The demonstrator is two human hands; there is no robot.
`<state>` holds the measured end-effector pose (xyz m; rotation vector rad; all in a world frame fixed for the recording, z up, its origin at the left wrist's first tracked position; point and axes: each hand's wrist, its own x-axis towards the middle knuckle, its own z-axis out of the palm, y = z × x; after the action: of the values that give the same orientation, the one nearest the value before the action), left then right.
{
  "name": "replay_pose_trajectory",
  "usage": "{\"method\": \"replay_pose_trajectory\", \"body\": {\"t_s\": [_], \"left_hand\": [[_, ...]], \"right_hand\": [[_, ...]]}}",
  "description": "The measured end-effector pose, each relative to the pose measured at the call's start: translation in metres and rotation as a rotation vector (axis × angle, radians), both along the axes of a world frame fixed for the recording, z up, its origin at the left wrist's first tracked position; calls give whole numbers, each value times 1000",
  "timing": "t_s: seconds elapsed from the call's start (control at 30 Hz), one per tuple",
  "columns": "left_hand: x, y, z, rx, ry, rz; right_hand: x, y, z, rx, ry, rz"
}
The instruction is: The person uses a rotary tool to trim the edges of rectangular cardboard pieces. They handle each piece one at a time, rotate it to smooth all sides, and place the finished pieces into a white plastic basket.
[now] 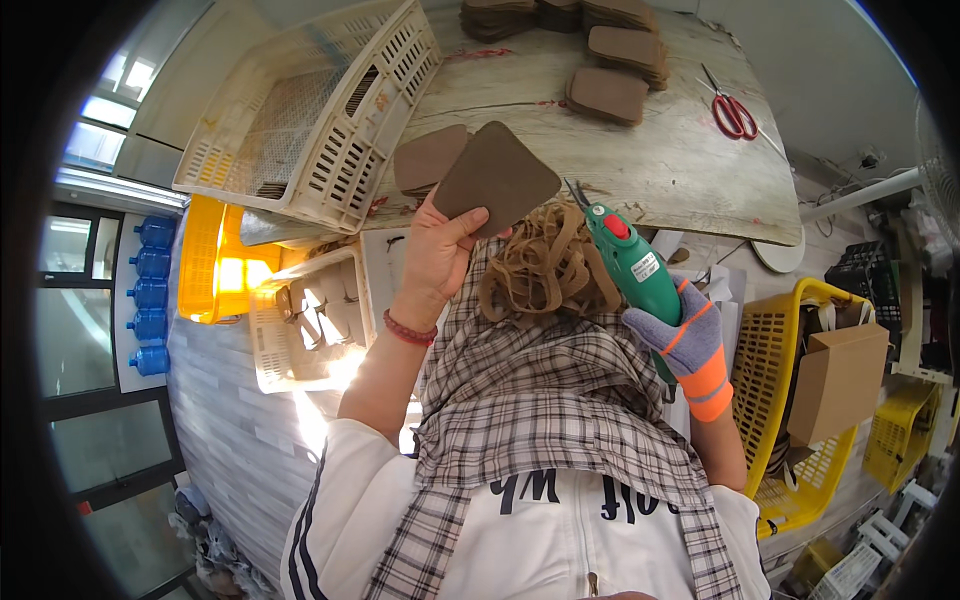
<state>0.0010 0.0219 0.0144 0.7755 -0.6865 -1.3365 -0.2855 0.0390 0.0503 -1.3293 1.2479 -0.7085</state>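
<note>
My bare left hand is closed on a flat brown piece with rounded corners, thumb on top, held up over the table's near edge. In my right hand, in a grey and orange glove, is a green cordless electric scissors with a red switch. Its blades point up and to the left, apart from the brown piece. A tangle of thin brown offcut strips lies on my checked apron between the hands. Behind the held piece, a similar brown piece lies on the table.
Stacks of brown pieces and red-handled scissors lie on the worn table. A white crate stands at its left. Below are a yellow crate and a white basket. At right, a yellow basket holds a cardboard box.
</note>
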Motion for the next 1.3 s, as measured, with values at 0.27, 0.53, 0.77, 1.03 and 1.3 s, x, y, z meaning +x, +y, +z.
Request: {"method": "replay_pose_trajectory", "body": {"t_s": [0.27, 0.53, 0.77, 1.03, 1.3], "left_hand": [[-3, -1, 4, -14, -70, -29], [-4, -2, -4, 14, -116, -37], [-5, -1, -2, 35, -136, -25], [-10, 7, 1, 99, -243, -34], [40, 4, -5, 162, -317, 61]], "right_hand": [[0, 1, -1, -71, 21, 10], [-2, 2, 0, -84, 81, 37], [-3, 3, -2, -79, 88, 35], [0, 4, -8, -67, 49, 24], [-6, 4, -26, -66, 36, -75]]}}
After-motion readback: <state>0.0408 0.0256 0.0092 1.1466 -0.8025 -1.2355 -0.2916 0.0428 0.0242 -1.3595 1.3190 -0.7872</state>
